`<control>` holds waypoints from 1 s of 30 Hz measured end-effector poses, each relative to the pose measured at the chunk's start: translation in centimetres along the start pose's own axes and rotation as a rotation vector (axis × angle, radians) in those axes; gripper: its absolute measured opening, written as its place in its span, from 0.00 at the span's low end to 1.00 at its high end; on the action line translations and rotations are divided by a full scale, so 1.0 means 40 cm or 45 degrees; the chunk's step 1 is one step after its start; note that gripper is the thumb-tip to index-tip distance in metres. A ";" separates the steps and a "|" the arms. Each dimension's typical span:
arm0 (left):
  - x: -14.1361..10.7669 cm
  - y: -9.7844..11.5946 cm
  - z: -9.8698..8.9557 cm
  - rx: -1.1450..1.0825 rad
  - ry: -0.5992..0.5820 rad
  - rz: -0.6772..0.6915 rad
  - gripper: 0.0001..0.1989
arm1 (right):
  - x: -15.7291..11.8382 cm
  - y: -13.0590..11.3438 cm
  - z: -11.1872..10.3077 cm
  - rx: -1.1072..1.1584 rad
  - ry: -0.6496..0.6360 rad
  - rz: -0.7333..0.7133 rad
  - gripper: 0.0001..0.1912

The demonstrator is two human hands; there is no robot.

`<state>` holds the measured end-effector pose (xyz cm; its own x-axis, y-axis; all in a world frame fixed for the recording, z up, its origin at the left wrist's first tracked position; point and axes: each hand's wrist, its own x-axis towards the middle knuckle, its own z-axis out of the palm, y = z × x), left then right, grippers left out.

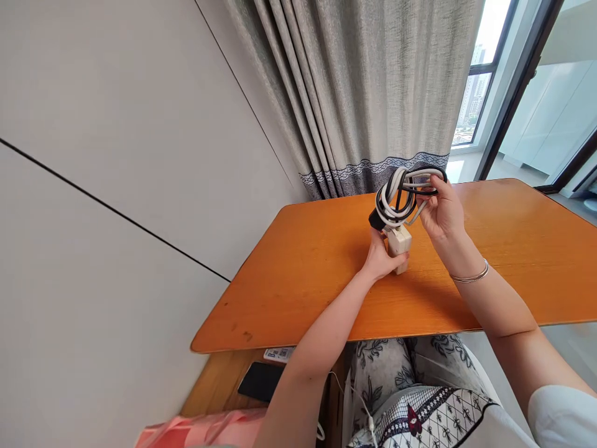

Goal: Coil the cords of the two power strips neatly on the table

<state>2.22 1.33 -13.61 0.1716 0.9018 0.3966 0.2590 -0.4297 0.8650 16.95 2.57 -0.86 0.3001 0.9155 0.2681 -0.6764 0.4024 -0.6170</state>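
My left hand [379, 260] is closed around a boxy off-white plastic block [400, 239], held upright at the tabletop. It looks like a power strip or adapter, but its face is hidden from me. Above the block, black and white cables [390, 198] are wound together in loops. A chunky black plug-like end [375, 219] sticks out at the left of the coil, just over my left fingers. My right hand [442, 210] pinches the right side of the cable loops between thumb and fingers. A thin bracelet [471, 274] circles my right wrist.
An orange-brown wooden table [289, 280] spans the front, with a grey curtain [387, 81] behind and a pale wall [116, 155] at left. Below its near edge lie a black phone-like slab [260, 381] and a pink item [205, 429]. A thin white cord [364, 404] hangs near my lap.
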 end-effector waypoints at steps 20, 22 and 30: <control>0.058 -0.011 -0.126 -0.177 -0.068 -0.640 0.42 | 0.134 0.133 -0.131 -0.391 0.192 0.578 0.15; 0.066 -0.011 -0.151 0.054 0.012 -0.592 0.43 | 0.120 0.163 -0.132 -0.440 0.128 0.655 0.13; 0.070 -0.003 -0.220 0.808 0.032 -0.660 0.47 | 0.034 0.278 -0.135 -0.436 -0.023 1.011 0.05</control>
<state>-5.69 4.31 -9.89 -0.1372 0.9905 0.0078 0.7893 0.1046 0.6051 13.47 8.26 -11.38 -0.1881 0.9263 -0.3265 -0.4406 -0.3767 -0.8149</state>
